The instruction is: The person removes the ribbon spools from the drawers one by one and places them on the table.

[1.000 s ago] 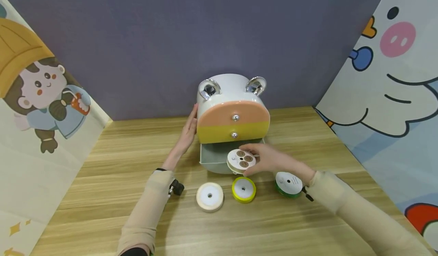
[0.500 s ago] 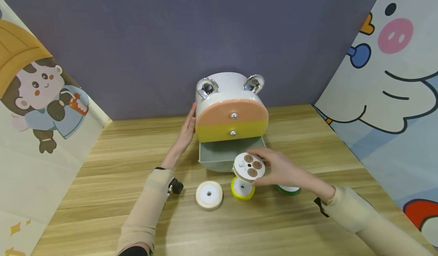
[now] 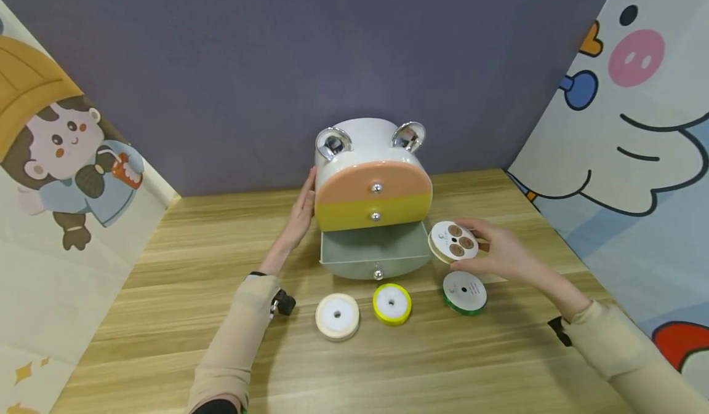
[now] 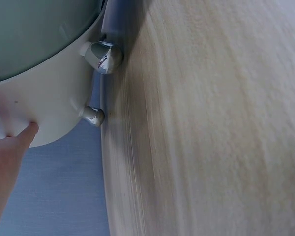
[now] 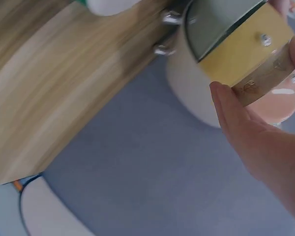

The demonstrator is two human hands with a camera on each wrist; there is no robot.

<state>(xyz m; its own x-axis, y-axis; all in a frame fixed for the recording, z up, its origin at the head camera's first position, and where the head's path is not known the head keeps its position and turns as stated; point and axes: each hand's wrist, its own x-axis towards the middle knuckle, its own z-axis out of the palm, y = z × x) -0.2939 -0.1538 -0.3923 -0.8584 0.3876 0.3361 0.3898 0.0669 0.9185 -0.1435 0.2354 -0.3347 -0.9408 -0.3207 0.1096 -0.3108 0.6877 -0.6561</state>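
Note:
My right hand [image 3: 495, 253] pinches a ribbon spool [image 3: 453, 242] with a white face and brown round marks, held above the table to the right of the open drawer. In the right wrist view the spool [image 5: 263, 83] shows edge-on between thumb and fingers. With extended fingers my left hand [image 3: 299, 217] rests against the left side of a small white cabinet [image 3: 368, 137] with silver ears. Its grey-green bottom drawer [image 3: 346, 266] is pulled out with nothing seen inside. The left wrist view shows those fingers [image 4: 27, 132] touching the cabinet wall.
A cream ribbon spool [image 3: 337, 331], a yellow ribbon spool [image 3: 391, 318] and a green ribbon spool [image 3: 465, 288] lie on the wooden table [image 3: 432, 365] before the cabinet. A dark wall [image 3: 249, 82] stands behind, with cartoon-printed panels at both sides.
My right hand has carried the white-faced spool from over the open drawer rightward, past its right side. The left hand stays against the cabinet.

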